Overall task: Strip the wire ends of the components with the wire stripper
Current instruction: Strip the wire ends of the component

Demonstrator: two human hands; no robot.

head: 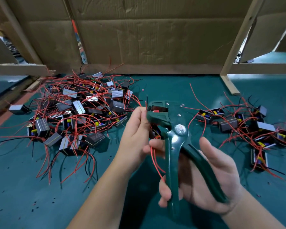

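My right hand (210, 177) grips the dark green wire stripper (172, 138) by its two handles, with the jaws pointing up and left. My left hand (135, 138) pinches red and black wires (146, 100) of a small black component (155, 131), which is mostly hidden behind the hand and the tool. The wire ends stick up through the stripper's jaws. More red wire (155, 164) hangs below my left hand.
A big heap of black components with red and black wires (76, 113) lies on the green mat (40, 195) at the left. A smaller heap (254, 129) lies at the right. Cardboard walls (155, 38) and wooden slats (229, 85) close off the back. Bits of stripped insulation dot the mat.
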